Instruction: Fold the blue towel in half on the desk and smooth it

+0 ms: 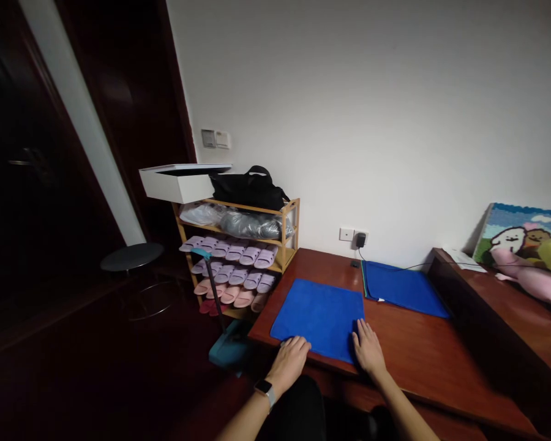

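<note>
A blue cloth [321, 315] lies spread flat on the reddish-brown wooden table [413, 343]. My left hand [290, 362], with a watch on its wrist, rests on the cloth's near edge, fingers slightly bent and lying over it. At the cloth's right edge, my right hand [368, 348] lies palm down with its fingers stretched out, touching the cloth's near right corner area. Further back on the right, a stack of folded blue cloths [401, 288] sits on the table, with a green edge showing and a small white tag.
Left of the table stands a wooden shoe rack [284, 245] with several slippers, a black bag [252, 188] and a white box [179, 184]. A teal dustpan [232, 349] and a round stool [132, 257] are nearby. Plush toys [528, 275] and a charger [360, 239] are right.
</note>
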Tool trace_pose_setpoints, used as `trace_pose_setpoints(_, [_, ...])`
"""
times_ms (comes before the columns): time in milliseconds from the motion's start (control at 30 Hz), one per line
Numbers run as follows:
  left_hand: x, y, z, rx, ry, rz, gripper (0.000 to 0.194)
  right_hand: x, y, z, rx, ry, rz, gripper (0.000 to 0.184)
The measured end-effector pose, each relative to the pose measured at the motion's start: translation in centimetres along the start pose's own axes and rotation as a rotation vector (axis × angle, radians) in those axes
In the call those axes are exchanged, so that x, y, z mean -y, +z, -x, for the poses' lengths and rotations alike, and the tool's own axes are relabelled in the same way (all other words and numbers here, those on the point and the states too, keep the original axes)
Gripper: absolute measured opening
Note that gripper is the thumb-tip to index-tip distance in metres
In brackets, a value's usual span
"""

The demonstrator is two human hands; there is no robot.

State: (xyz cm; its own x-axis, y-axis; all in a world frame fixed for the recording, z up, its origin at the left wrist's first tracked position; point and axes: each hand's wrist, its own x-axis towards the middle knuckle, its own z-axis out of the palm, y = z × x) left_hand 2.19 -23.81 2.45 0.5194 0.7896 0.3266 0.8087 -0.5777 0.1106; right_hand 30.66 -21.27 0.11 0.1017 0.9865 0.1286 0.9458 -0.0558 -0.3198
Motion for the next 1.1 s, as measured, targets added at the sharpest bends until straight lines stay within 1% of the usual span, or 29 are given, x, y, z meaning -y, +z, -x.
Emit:
trace_pose_setpoints(67, [0.0,-0.2,0.2,-0.021,-0.002,0.026,0.027,0.1,1.4,-0.1,0.044,0.025,0.055,0.07])
trace_pose_setpoints(167, [-0.4,-0.8,0.3,-0.048,-0.014,0.078,0.027,-0.1,2.7,0.2,0.032,0.001,0.088,0.072])
trace_pose_setpoints(233, [-1.1,-1.1,-0.4,-0.058,-0.022,0.133,0.03,-0.2,2.9,0.2,0.039,0.003,0.089,0.071])
trace_pose_setpoints(300, [-2.2,-0.7,-2.1,-0.065,0.004,0.188,0.034,-0.2,2.7,0.2,0.048,0.003,0.09,0.072])
trace_pose_setpoints(367, [-3.8,0.5,-4.6,-0.068,0.054,0.211,0.038,0.0,2.4,0.1,0.052,0.004,0.089,0.072])
trace_pose_setpoints(433, [-5.5,2.6,-7.6,-0.06,0.085,0.207,0.043,0.1,2.1,0.1,0.06,0.007,0.086,0.071])
trace_pose_setpoints(500, [-7.0,5.0,-10.5,-0.038,0.077,0.203,0.047,0.2,1.9,0.1,0.079,0.007,0.09,0.069])
trace_pose_setpoints(567, [-7.8,7.1,-12.6,0.005,0.049,0.205,0.05,0.2,1.8,0.2,0.104,-0.005,0.103,0.067])
trace_pose_setpoints(600, [-7.7,7.8,-13.2,0.028,0.025,0.204,0.052,0.1,1.8,0.2,0.111,-0.01,0.109,0.066])
trace_pose_setpoints(633, [-7.2,8.3,-13.4,0.049,-0.001,0.199,0.053,0.1,1.9,0.1,0.11,-0.011,0.111,0.067])
trace_pose_setpoints(700, [-4.8,8.6,-13.0,0.072,-0.055,0.167,0.055,0.0,2.3,0.1,0.084,-0.005,0.101,0.069])
trace_pose_setpoints(767, [-1.0,8.0,-11.8,0.08,-0.123,0.107,0.056,-0.1,2.8,-0.1,0.049,0.006,0.089,0.07])
trace_pose_setpoints(867, [5.5,6.4,-9.7,0.08,-0.279,-0.006,0.059,-0.5,4.0,-0.3,0.013,0.007,0.096,0.07])
trace_pose_setpoints(933, [9.0,5.7,-8.5,0.062,-0.367,-0.061,0.06,-0.9,4.8,-0.4,-0.002,0.005,0.106,0.07])
trace_pose_setpoints(1000, [10.9,5.5,-7.7,0.024,-0.397,-0.082,0.061,-1.4,5.4,-0.5,0.005,0.0,0.113,0.071])
trace_pose_setpoints(1033, [11.4,5.6,-7.5,0.001,-0.399,-0.084,0.061,-1.6,5.6,-0.6,0.015,0.0,0.117,0.072])
trace_pose_setpoints(1100, [11.6,5.9,-7.2,-0.037,-0.397,-0.078,0.062,-1.9,5.7,-1.1,0.035,0.015,0.12,0.072])
